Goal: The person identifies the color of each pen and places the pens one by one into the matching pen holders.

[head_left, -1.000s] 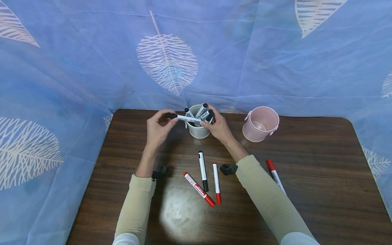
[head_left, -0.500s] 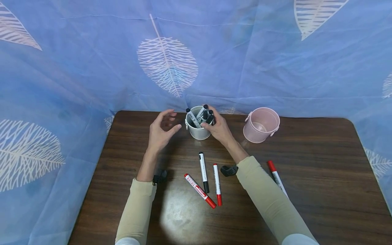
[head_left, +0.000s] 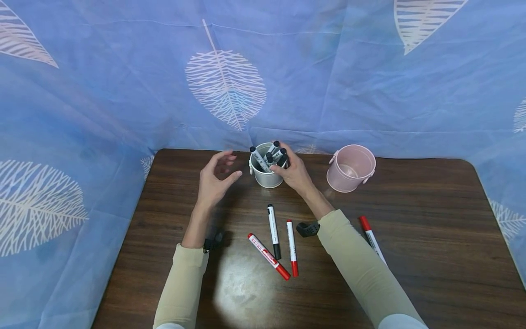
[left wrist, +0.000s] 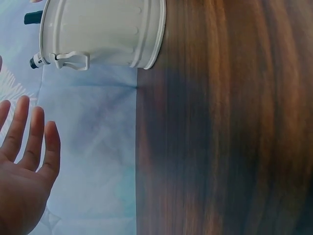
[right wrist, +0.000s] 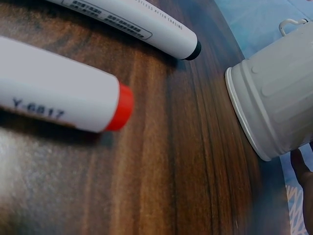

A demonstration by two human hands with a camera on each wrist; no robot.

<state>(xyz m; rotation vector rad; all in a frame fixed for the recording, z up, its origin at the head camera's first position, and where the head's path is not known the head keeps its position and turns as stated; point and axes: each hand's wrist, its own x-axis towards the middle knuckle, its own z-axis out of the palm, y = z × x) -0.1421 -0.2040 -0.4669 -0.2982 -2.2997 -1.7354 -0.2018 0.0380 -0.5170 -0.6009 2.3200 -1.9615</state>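
A small white bucket (head_left: 267, 181) stands upright near the table's far edge, holding several black-capped whiteboard markers (head_left: 260, 160) that lean at different angles. My right hand (head_left: 297, 174) grips the bucket at its right side, thumb at the front of the rim and fingers around the back. Just left of the bucket is my left hand (head_left: 213, 182), its fingers spread apart from the thumb with nothing between them. In the left wrist view the loose fingers (left wrist: 35, 137) are below the bucket's handle loop (left wrist: 73, 60).
A pink bucket (head_left: 345, 179) stands to the right. In front lie a black marker (head_left: 273, 230) and two red markers (head_left: 263, 250) (head_left: 291, 246). Another red marker (head_left: 371, 238) lies partly behind the right forearm. A blue leaf-patterned cloth (head_left: 296, 82) hangs behind the table (head_left: 431, 228).
My left hand has let go of a black-capped marker, which now stands in the white bucket among the others. The left fingers have opened; my right hand stays at the bucket.
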